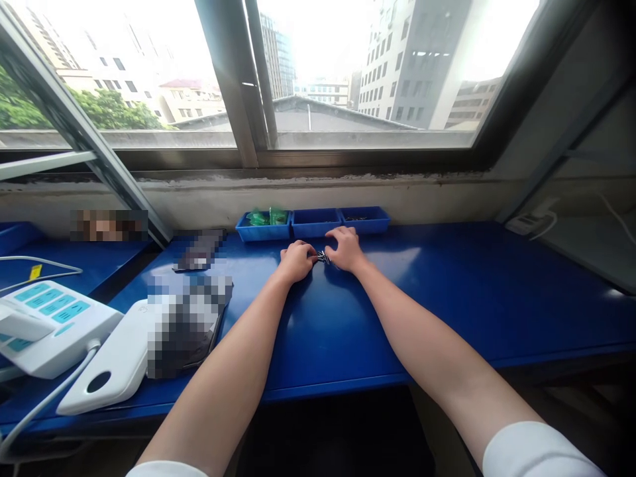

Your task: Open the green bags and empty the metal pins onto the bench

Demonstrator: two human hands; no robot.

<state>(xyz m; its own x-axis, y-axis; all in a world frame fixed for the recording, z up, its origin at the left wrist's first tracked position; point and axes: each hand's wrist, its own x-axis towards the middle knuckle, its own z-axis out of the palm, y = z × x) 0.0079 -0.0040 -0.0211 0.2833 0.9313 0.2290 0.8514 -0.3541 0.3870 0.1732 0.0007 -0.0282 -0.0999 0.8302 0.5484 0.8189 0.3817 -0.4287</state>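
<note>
A small heap of thin, shiny metal pieces [323,257] lies on the blue tabletop [338,331], between my two hands. They look like short screws or pins, too small to tell which. At the heap's left edge, my left hand [297,261] has its fingers curled and pressed together. Whatever its fingertips hold is hidden. My right hand [346,249] is on the heap's right side, with thumb and forefinger apart and the thumb close to the pieces. Just behind the hands stand three joined blue bins: the left bin [263,232] contains green items, the middle bin [316,229] and right bin [375,224] dark small parts.
On the left are a white power strip [74,344], a white oblong device [112,361] and blurred dark flat items [199,331]. A metal frame post [114,172] rises at the back left. Behind the bins are a low wall and window [348,142].
</note>
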